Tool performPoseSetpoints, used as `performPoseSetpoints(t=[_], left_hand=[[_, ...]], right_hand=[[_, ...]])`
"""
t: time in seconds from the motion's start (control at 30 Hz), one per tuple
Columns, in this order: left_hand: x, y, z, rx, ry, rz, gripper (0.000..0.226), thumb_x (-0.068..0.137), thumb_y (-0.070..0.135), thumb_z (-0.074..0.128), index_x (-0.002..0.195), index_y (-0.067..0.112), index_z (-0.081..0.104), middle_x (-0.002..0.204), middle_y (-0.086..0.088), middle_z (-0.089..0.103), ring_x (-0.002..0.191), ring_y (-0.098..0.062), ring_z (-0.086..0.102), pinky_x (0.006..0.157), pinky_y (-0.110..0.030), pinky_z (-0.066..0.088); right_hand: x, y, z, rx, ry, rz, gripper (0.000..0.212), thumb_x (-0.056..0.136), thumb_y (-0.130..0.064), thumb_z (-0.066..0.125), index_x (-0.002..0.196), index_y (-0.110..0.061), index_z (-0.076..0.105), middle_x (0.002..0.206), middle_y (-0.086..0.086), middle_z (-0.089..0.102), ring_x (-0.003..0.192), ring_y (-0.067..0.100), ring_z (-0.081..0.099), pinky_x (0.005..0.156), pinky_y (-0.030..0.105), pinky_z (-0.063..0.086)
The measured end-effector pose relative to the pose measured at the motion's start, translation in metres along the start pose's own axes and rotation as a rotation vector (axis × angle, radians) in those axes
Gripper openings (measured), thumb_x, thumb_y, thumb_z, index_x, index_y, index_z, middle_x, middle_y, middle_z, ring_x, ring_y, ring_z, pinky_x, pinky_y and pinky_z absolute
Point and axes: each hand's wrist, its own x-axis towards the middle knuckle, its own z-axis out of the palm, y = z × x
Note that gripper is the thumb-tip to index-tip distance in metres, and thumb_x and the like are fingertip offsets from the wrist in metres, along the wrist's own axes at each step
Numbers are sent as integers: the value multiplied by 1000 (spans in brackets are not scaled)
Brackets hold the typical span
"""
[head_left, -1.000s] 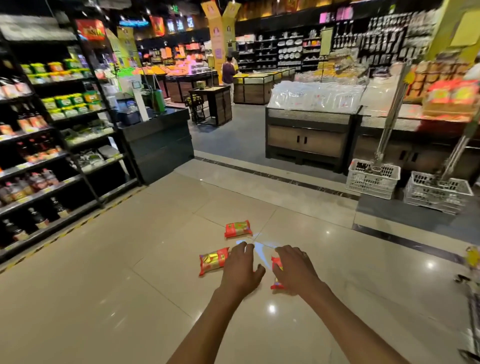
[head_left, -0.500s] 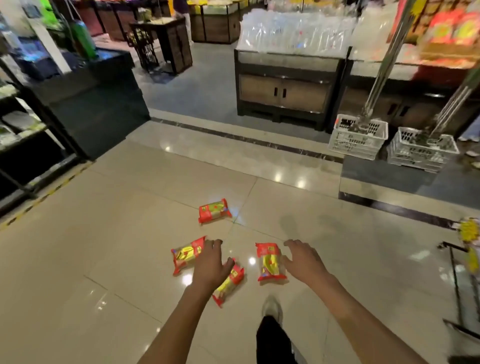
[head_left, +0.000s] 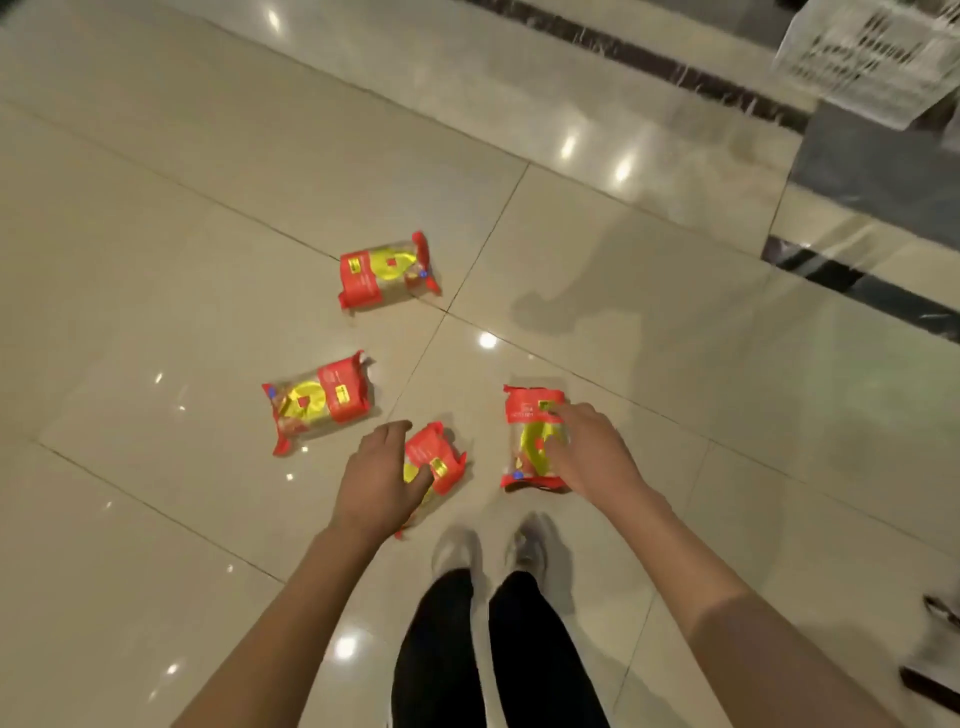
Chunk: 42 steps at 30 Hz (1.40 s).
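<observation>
Several red and yellow snack packets lie on the glossy tiled floor (head_left: 156, 234). My left hand (head_left: 382, 478) reaches down over the nearest packet (head_left: 439, 460), its thumb lying on the wrapper and its fingers stretched past the left edge. My right hand (head_left: 589, 452) rests with straight fingers on the right packet (head_left: 530, 415). Two more packets lie untouched: one to the left (head_left: 317, 402) and one farther away (head_left: 387, 270). Neither hand has lifted anything.
My legs in black trousers (head_left: 498, 649) and light shoes stand just behind the packets. A white plastic basket (head_left: 872, 57) sits at the upper right beside a dark floor strip (head_left: 675, 67). Part of a metal frame (head_left: 935, 649) shows at the right edge.
The view has tilted down and come closer to the floor. Both hands have dropped onto the two nearest packets; my right hand now touches its packet instead of hovering beside it.
</observation>
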Motion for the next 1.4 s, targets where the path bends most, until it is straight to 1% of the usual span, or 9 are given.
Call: performPoseSetpoints(t=[0.17, 0.27, 0.43, 0.53, 0.6, 0.73, 1.0, 1.17, 1.4], left_hand=[[118, -101, 152, 118, -271, -135, 92, 86, 46, 69, 158, 15, 21, 155, -13, 35, 140, -35, 37, 109, -46, 39], [160, -163, 232, 154, -392, -217, 104, 85, 48, 72, 161, 17, 8, 159, -17, 28, 144, -37, 30, 113, -50, 36], [224, -240, 297, 193, -350, -213, 113, 80, 36, 82, 162, 21, 5, 162, -20, 23, 146, -41, 28, 113, -54, 35], [261, -277, 321, 151, -394, -250, 123, 66, 44, 90, 161, 23, 14, 160, -17, 31, 144, -39, 33, 111, -53, 37], [280, -293, 326, 34, -483, -273, 129, 46, 61, 89, 154, 26, 28, 145, -14, 48, 132, -38, 50, 106, -52, 46], [286, -301, 331, -187, -631, -335, 84, 60, 36, 96, 129, 15, 52, 116, -2, 67, 101, -24, 68, 92, -43, 56], [232, -269, 311, -459, -532, -334, 82, 43, 55, 86, 115, 25, 62, 98, 10, 77, 88, -9, 74, 75, -25, 59], [190, -221, 243, -687, -379, -408, 67, 67, 40, 90, 125, 23, 62, 108, 0, 77, 93, -17, 76, 89, -41, 60], [126, -78, 102, -778, -197, -318, 38, 86, 34, 75, 119, 22, 62, 95, 3, 78, 74, -8, 76, 57, -20, 54]], right_hand=[[143, 61, 120, 327, 69, 202, 47, 90, -12, 63, 136, -13, 55, 125, 12, 57, 99, 22, 63, 80, 19, 47], [194, 120, 205, 570, 131, 430, 48, 83, -11, 76, 128, -11, 58, 115, 9, 67, 101, 28, 68, 89, 32, 55], [253, 232, 313, 555, 14, 529, 106, 42, -84, 80, 122, -15, 63, 119, 8, 71, 105, 26, 70, 92, 44, 57], [276, 246, 321, 542, 54, 614, 119, 60, -61, 89, 152, -12, 31, 149, 13, 46, 130, 28, 53, 107, 46, 46], [288, 253, 328, 631, 43, 580, 112, 69, -40, 91, 154, -13, 22, 140, 3, 49, 121, 22, 55, 99, 37, 47], [299, 261, 345, 695, 94, 580, 99, 69, -30, 92, 146, -12, 31, 123, -2, 55, 103, 15, 60, 86, 28, 47], [283, 245, 326, 850, 96, 580, 66, 58, -42, 95, 109, -12, 67, 89, 5, 73, 75, 20, 71, 69, 35, 58], [234, 221, 263, 955, 103, 573, 54, 67, -21, 94, 106, -13, 58, 94, 0, 67, 78, 14, 65, 70, 30, 51], [118, 166, 105, 1052, 173, 419, 76, 64, -33, 95, 125, -23, 52, 111, 3, 74, 88, 27, 77, 57, 53, 62]])
